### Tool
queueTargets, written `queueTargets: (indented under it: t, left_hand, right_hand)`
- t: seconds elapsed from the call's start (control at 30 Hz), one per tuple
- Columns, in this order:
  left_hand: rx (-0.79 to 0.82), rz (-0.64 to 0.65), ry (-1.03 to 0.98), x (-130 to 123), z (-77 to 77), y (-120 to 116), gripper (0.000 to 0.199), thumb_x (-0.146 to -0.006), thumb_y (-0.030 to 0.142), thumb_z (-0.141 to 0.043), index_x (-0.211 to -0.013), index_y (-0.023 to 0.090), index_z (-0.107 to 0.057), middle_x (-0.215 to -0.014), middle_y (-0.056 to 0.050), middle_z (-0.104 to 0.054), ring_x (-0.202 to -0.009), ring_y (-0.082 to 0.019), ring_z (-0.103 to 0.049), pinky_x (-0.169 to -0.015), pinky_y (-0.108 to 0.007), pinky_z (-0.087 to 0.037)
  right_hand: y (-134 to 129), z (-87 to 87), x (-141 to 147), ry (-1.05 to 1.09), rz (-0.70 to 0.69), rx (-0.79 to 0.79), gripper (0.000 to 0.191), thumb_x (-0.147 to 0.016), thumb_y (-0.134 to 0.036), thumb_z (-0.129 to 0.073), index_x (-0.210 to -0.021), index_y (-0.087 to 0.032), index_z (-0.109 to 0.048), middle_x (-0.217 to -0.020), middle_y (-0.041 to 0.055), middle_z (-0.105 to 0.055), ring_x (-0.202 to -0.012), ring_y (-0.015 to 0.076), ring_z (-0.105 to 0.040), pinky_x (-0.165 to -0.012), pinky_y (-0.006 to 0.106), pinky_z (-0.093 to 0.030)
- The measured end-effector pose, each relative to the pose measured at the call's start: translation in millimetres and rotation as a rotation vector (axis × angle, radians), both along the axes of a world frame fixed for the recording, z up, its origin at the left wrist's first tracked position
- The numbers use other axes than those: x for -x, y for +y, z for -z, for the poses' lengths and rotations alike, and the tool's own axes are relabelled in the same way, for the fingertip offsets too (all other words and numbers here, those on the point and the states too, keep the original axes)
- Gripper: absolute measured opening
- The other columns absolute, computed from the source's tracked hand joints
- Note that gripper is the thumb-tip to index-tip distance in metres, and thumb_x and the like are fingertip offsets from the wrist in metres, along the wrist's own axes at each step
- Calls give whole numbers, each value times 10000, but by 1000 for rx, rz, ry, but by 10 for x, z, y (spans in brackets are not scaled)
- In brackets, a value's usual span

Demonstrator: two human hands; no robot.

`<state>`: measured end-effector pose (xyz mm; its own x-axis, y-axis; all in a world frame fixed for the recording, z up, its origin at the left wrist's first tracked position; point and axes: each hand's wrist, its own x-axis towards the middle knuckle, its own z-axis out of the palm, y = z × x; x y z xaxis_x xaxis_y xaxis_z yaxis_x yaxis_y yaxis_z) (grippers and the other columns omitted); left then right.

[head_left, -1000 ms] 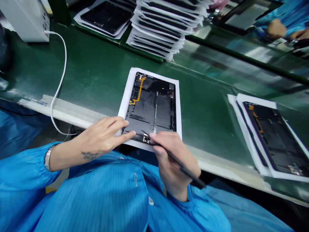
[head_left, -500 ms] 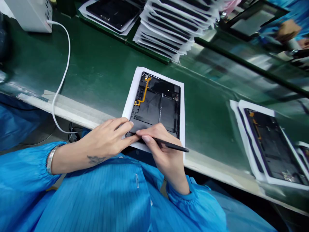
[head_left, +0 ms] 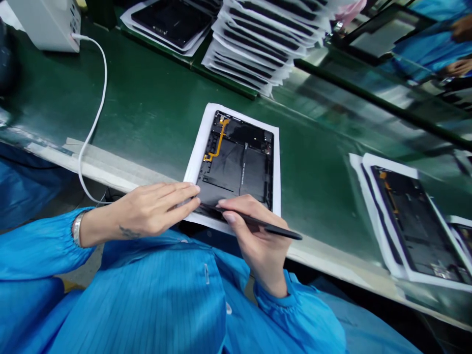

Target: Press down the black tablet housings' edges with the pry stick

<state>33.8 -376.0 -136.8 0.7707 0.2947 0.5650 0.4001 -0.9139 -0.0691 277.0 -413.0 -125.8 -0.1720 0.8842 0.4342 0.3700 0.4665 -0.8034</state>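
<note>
An opened tablet [head_left: 228,167] lies on a white sheet [head_left: 195,142], its inside facing up. An orange flex cable [head_left: 219,144] runs along its left side, and large dark panels fill the middle. My left hand [head_left: 155,206] rests at the near left corner with its fingers stretched out, holding nothing. Between the thumb and fingers of my right hand [head_left: 258,231] is a slim pair of black tweezers [head_left: 282,232]. Their tip points left along the tablet's near edge, close to my left fingertips. What the tip touches is too small to make out.
To the right, more opened tablets [head_left: 413,221] lie on white sheets. A tall stack of wrapped panels [head_left: 258,44] stands at the back beside another tablet [head_left: 171,22]. A white cable [head_left: 100,98] hangs from a white box [head_left: 47,22] at left. Another person's hand [head_left: 459,67] shows far right.
My left hand has drawn back left, its fingers straighter and away from the tool tip. My right hand has shifted slightly right with the tweezers. The tablet has barely moved in view.
</note>
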Motion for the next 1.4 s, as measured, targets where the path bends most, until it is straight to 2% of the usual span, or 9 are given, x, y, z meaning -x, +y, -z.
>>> queueTargets:
  t: [0.2, 0.5, 0.67, 0.77, 0.93, 1.03, 1.2, 1.4]
  left_hand:
    - [-43, 39, 10, -43, -51, 70, 177, -981, 96, -537, -1093, 53, -668, -1161, -171, -741, -1042, -265, -740, -881, -356, -641]
    - [0, 26, -1, -46, -31, 68, 180, -1002, 109, -511, -1098, 85, -661, -1164, -154, -740, -1072, -242, -726, -880, -335, -642]
    - [10, 23, -13, -44, -15, 52, 169, -980, 91, -552, -1108, 57, -657, -1169, -175, -733, -1076, -276, -724, -888, -373, -645]
    - [12, 8, -25, -54, -13, 35, 167, -977, 78, -551, -1102, 57, -660, -1164, -176, -734, -1068, -264, -728, -898, -365, -641]
    - [21, 2, -35, -65, 2, 29, 190, -987, 62, -503, -1091, 67, -662, -1152, -155, -741, -1062, -254, -729, -870, -350, -642]
    - [17, 5, -56, -66, 6, 42, 201, -977, 43, -492, -1083, 63, -661, -1144, -159, -740, -1052, -257, -728, -864, -351, -632]
    - [-17, -6, -25, -130, -63, 47, 239, -964, 26, -460, -1058, 73, -675, -1114, -152, -743, -1033, -264, -717, -854, -384, -590]
    - [-1, 11, -36, -301, -64, 2, 261, -974, 41, -463, -1121, 73, -677, -1067, -126, -746, -985, -212, -694, -850, -336, -550]
  right_hand:
    - [-1, -8, 34, -45, -42, -50, 182, -914, -75, -651, -986, -219, -734, -890, 15, -751, -786, 158, -675, -721, 322, -542]
    - [37, -43, 54, -127, -85, -80, 145, -936, -122, -637, -996, -205, -740, -862, 21, -753, -758, 160, -679, -712, 327, -542]
    - [72, -114, 77, -181, -120, -73, 126, -929, -120, -645, -972, -193, -739, -855, 28, -750, -754, 160, -668, -703, 330, -537]
    - [82, -140, 48, -184, -100, -69, 122, -933, -133, -641, -939, -201, -743, -855, 30, -759, -775, 173, -684, -718, 342, -551]
    - [0, -142, -149, -201, 10, -56, 141, -918, -113, -639, -889, -211, -737, -783, 15, -738, -754, 180, -683, -738, 348, -563]
    - [-71, -133, -229, -230, 41, -74, 153, -907, -80, -641, -907, -206, -729, -816, 21, -743, -770, 174, -684, -745, 338, -568]
    - [-141, -103, -199, -252, 27, -157, 158, -915, -86, -632, -960, -209, -721, -830, 25, -746, -802, 184, -701, -761, 352, -573]
    - [-232, -56, -153, -369, 49, -230, 216, -918, -79, -619, -1064, -216, -699, -870, 38, -737, -835, 193, -677, -787, 373, -583]
